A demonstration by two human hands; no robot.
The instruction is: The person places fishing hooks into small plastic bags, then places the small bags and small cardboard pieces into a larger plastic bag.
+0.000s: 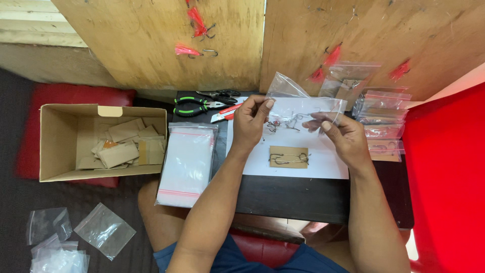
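Head view, looking straight down on a small dark table point(303, 197) with a white sheet point(323, 164) laid on it. Left hand point(251, 121) is raised over the sheet, thumb and forefinger pinched shut on the near-left edge of a clear zip bag point(303, 103). Right hand point(339, 134) meets it from the other side, fingertips closed lightly on the bag's lower right edge; how firm that grip is cannot be told. The bag hangs between both hands above the sheet, long axis running left to right, its open mouth puffed upward at the far-left corner. Small metal hooks point(283, 123) show through the lower part of the bag; their number is not readable.

On the sheet just below the hands lies a brown card point(288, 156), long axis left to right, with wire hooks fastened across it.

Left of the sheet rests a stack of empty zip bags point(186, 164), long axis running away from the person. Beyond it, green-handled pliers point(197, 106) point right, with a red-and-white cutter point(227, 112) beside them. An open cardboard box point(60, 141) further left holds loose brown cards. Filled bags point(384, 121) are piled at the right edge. Loose clear bags point(76, 235) lie on the floor, lower left. Red-feathered hooks point(194, 33) sit on the wooden boards beyond.
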